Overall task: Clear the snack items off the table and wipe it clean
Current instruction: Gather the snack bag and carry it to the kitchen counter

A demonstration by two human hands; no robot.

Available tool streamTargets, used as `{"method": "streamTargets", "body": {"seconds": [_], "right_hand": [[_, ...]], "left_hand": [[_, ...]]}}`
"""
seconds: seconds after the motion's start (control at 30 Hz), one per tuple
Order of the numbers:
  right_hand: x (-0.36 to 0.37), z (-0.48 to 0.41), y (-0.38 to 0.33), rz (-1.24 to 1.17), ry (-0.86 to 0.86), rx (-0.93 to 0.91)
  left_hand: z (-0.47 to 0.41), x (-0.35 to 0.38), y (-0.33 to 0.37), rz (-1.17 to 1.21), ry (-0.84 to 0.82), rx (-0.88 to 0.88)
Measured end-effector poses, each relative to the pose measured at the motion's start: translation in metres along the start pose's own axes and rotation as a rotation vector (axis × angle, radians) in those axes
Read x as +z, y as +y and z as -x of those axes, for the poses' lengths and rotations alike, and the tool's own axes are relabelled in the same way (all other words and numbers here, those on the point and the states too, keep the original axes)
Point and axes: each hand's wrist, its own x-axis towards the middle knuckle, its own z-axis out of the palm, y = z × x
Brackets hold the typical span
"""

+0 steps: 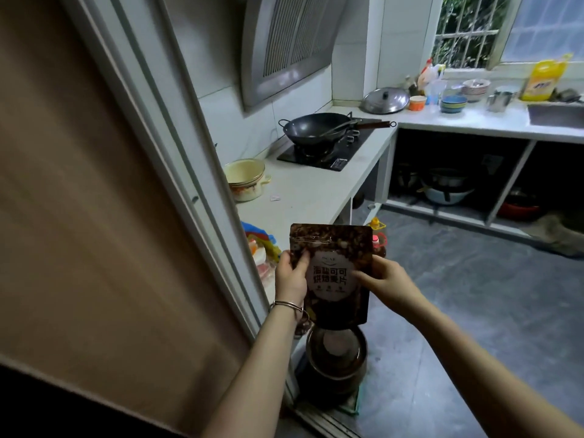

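Both hands raised in front, sharing one pouch.
Left hand (290,276) grips the left edge of the pouch (331,241), thumb laid over its front. Right hand (384,281) pinches the right edge, one finger on the label. Bare forearms reach forward and converge.

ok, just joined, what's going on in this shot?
A person stands at a kitchen doorway, holding a dark snack pouch upright in both hands. The left hand pinches its left edge and the right hand grips its right side. The pouch is above a round dark container on the floor. No table is in view. A wok sits on the stove, and a cream pot stands on the counter.
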Motion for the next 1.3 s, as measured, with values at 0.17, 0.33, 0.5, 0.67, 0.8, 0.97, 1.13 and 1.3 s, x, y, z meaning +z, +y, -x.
{"method": "streamTargets", "body": {"seconds": [0.17, 0.33, 0.5, 0.67, 0.8, 0.97, 1.13, 1.3], "right_hand": [[-0.011, -0.048, -0.001, 0.093, -0.004, 0.016], [-0.025, -0.106, 0.016, 0.136, -0.077, 0.069], [-0.033, -0.181, 0.033, 0.22, -0.187, 0.012], [-0.031, -0.254, 0.031, 0.328, -0.276, -0.094], [-0.015, -0.305, 0.031, 0.349, -0.301, -0.159], [0.021, -0.35, 0.033, 0.349, -0.334, -0.178], [0.062, -0.383, 0.036, 0.321, -0.367, -0.187], [0.092, -0.402, 0.054, 0.3, -0.394, -0.18]], "left_hand": [[-0.046, 0.02, -0.001, -0.037, -0.005, -0.006], [-0.085, 0.038, -0.011, -0.05, 0.03, -0.038], [-0.156, 0.053, -0.032, -0.076, 0.106, -0.059], [-0.216, 0.065, -0.023, -0.13, 0.204, -0.059], [-0.258, 0.064, -0.013, -0.119, 0.307, -0.073], [-0.3, 0.042, -0.011, -0.202, 0.358, -0.17], [-0.336, 0.013, -0.023, -0.31, 0.436, -0.217], [-0.359, -0.006, -0.049, -0.367, 0.568, -0.306]]}}
